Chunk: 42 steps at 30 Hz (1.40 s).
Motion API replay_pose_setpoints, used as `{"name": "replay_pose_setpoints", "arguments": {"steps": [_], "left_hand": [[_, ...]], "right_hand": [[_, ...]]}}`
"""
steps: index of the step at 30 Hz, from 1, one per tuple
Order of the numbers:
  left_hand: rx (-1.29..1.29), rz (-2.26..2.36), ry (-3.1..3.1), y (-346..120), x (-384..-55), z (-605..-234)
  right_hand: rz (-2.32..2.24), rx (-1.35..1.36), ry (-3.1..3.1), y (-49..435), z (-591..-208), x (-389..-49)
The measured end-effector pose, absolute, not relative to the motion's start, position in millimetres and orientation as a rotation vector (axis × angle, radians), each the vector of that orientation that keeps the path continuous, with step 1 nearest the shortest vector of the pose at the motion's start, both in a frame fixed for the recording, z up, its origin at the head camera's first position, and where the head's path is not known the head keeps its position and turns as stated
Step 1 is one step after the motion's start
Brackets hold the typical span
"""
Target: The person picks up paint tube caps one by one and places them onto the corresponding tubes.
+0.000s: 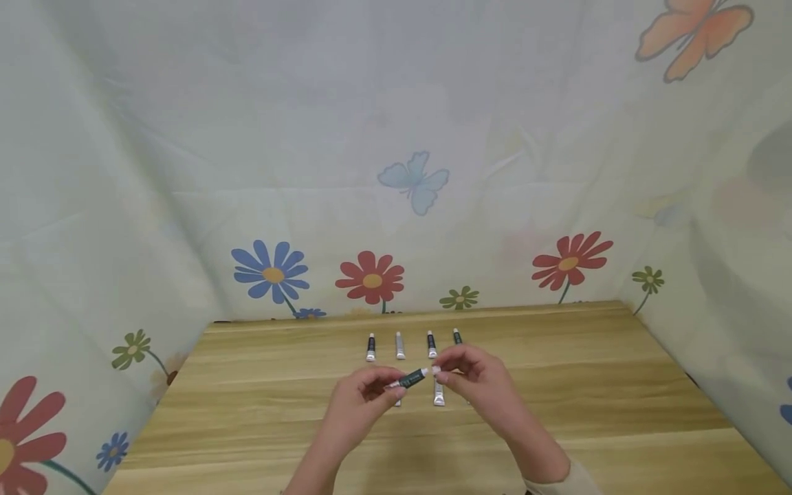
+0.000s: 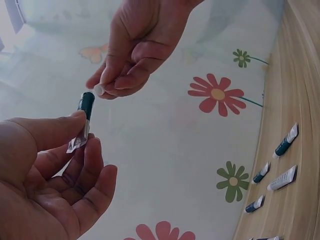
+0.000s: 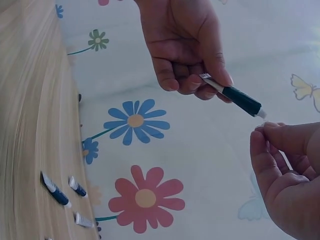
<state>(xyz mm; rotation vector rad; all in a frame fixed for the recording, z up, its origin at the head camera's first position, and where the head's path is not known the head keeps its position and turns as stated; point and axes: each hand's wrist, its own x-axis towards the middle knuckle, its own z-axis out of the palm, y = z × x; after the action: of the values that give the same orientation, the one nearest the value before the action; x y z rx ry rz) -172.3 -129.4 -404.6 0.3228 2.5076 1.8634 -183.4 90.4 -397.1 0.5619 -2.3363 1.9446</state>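
My left hand (image 1: 359, 407) pinches a dark green paint tube (image 1: 412, 378) between thumb and fingers, near its silver crimped end. The tube is tilted, its white nozzle (image 3: 262, 114) pointing towards my right hand (image 1: 485, 385). Between the right thumb and fingertips I pinch a small white cap (image 2: 99, 90), apart from the tube by a narrow gap. Most of that cap is hidden by the fingers in the right wrist view. Both hands are raised above the wooden table (image 1: 247, 412).
Dark tubes (image 1: 371, 347) and a silver-grey tube (image 1: 399, 346) lie in a row towards the table's back. A nearer row holds another silver-grey tube (image 1: 438, 394), others partly hidden by my hands. Flower-printed cloth (image 1: 309, 206) hangs behind and at both sides.
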Motion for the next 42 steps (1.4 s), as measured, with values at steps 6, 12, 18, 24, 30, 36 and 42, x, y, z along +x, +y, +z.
{"name": "replay_pose_setpoints", "arguments": {"steps": [6,12,18,24,30,36,42], "left_hand": [[0.351,1.834,2.515,-129.2,-171.8,-406.5],[0.367,1.8,2.541,-130.1,-172.0,-407.2],[0.375,1.767,2.561,-129.9,-172.1,-406.1],[0.353,1.826,2.488,-126.6,-174.3,-409.8],[0.362,1.893,2.431,-120.5,-173.6,-413.2],[0.343,1.918,2.368,-118.0,-176.1,-414.3],[0.289,1.996,2.246,-115.9,-177.6,-414.2]], "right_hand": [[1.926,0.578,-2.372,88.6,-397.7,-182.8],[1.888,0.635,-2.372,90.8,-399.3,-183.6],[1.853,0.691,-2.382,92.6,-396.8,-183.1],[1.826,0.673,-2.413,92.2,-395.2,-183.4],[1.875,0.686,-2.372,90.9,-398.4,-184.2],[1.894,0.772,-2.301,87.6,-401.5,-187.4],[1.88,0.741,-2.387,88.6,-399.7,-192.1]]}}
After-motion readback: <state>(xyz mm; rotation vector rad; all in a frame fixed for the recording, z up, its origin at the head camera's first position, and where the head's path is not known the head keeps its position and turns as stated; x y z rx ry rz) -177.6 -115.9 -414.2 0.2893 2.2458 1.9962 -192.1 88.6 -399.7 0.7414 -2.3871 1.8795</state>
